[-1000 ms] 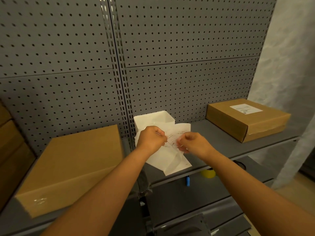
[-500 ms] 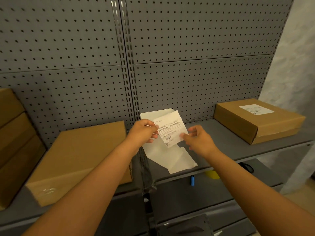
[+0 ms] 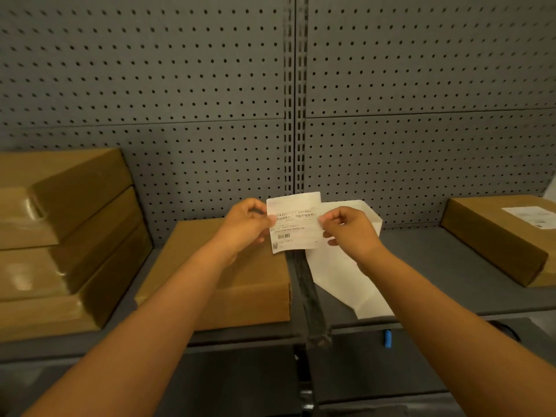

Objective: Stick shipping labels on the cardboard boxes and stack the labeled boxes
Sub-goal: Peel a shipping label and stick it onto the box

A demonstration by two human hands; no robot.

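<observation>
A white shipping label [image 3: 293, 224] with printed text and a barcode is held upright in the air. My left hand [image 3: 248, 224] pinches its left edge and my right hand [image 3: 350, 228] pinches its right edge. Just below and left of the label lies a plain cardboard box [image 3: 240, 284] on the grey shelf. A box [image 3: 496, 236] bearing a white label [image 3: 531, 216] sits at the far right. Behind my right hand a white strip of backing paper [image 3: 346, 278] lies on the shelf and runs up against the back wall.
A stack of three cardboard boxes [image 3: 60, 236] stands at the left. A grey pegboard wall [image 3: 270, 85] backs the shelf [image 3: 421, 266]. On the lower shelf lies a small blue object [image 3: 388, 338]. A black upright post [image 3: 313, 302] divides the shelf.
Both hands have lifted the label free of the white backing paper and now hold it up flat. The view has swung left, bringing the stack of boxes into sight.
</observation>
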